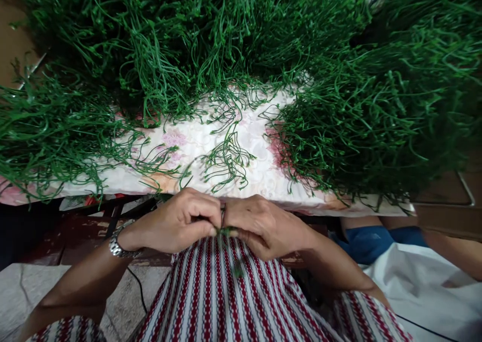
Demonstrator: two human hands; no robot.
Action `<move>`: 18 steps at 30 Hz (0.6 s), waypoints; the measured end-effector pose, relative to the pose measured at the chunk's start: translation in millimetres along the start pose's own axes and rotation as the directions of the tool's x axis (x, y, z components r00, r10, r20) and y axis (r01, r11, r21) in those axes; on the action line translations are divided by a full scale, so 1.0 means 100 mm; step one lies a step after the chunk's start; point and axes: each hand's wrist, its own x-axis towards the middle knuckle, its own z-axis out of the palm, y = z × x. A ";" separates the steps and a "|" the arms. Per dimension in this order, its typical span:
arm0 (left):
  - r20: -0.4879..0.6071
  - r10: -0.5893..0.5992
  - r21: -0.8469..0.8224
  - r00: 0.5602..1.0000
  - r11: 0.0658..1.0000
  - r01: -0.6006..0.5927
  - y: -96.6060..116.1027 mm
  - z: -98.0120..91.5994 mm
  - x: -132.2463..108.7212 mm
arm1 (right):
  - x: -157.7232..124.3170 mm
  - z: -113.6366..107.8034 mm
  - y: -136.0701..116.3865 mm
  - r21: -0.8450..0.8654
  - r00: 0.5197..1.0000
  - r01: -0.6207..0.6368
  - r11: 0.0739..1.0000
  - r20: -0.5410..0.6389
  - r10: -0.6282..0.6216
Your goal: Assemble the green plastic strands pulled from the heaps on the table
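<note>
My left hand (184, 219) and my right hand (263, 224) meet at the table's near edge, fingertips almost touching. Both are closed in a pinch on a small green piece (226, 230) between them. A metal watch (122, 239) is on my left wrist. Just beyond the hands, a small loose bunch of thin green stems (229, 156) lies on the floral tablecloth (256, 131). Another bit of green (238, 269) shows against the striped garment below my hands.
Large heaps of green stems cover the back (188, 35), the left (48, 126) and the right (361, 126) of the table. Another person in blue shorts (371, 244) and a white top (422, 287) sits at the right.
</note>
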 end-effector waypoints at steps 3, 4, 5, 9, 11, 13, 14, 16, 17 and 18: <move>0.003 0.005 -0.007 1.000 1.000 -0.005 0.01 -0.07 -0.06 | -0.04 -0.07 0.00 0.123 0.998 0.004 0.992 0.062 -0.012; -0.039 -0.024 -0.003 0.999 1.000 0.024 0.01 -0.08 -0.05 | -0.05 -0.08 0.01 0.135 0.999 -0.033 0.990 0.010 0.032; -0.089 -0.063 -0.002 0.994 0.998 0.063 0.00 -0.08 -0.04 | -0.04 -0.08 0.01 0.136 0.993 -0.086 0.987 -0.069 0.097; -0.252 -0.158 -0.018 0.955 0.987 0.159 -0.04 0.00 0.07 | 0.04 0.01 0.03 0.161 0.896 -0.265 0.951 -0.324 0.304; -0.350 -0.147 0.024 0.925 0.986 0.166 -0.06 0.07 0.13 | 0.09 0.09 0.04 0.211 0.880 -0.266 0.941 -0.345 0.326; -0.429 -0.123 0.084 0.895 0.981 0.175 -0.09 0.13 0.15 | 0.11 0.15 0.06 0.250 0.871 -0.266 0.931 -0.352 0.343; -0.448 -0.110 0.113 0.887 0.978 0.178 -0.10 0.16 0.15 | 0.11 0.18 0.07 0.250 0.863 -0.281 0.927 -0.357 0.358; -0.451 -0.087 0.157 0.888 0.972 0.175 -0.13 0.18 0.15 | 0.10 0.22 0.08 0.209 0.846 -0.319 0.924 -0.377 0.377; -0.435 -0.082 0.172 0.897 0.970 0.172 -0.13 0.18 0.14 | 0.09 0.23 0.08 0.177 0.845 -0.327 0.928 -0.386 0.371; -0.408 -0.078 0.186 0.910 0.968 0.167 -0.13 0.17 0.12 | 0.08 0.23 0.09 0.146 0.852 -0.318 0.937 -0.388 0.350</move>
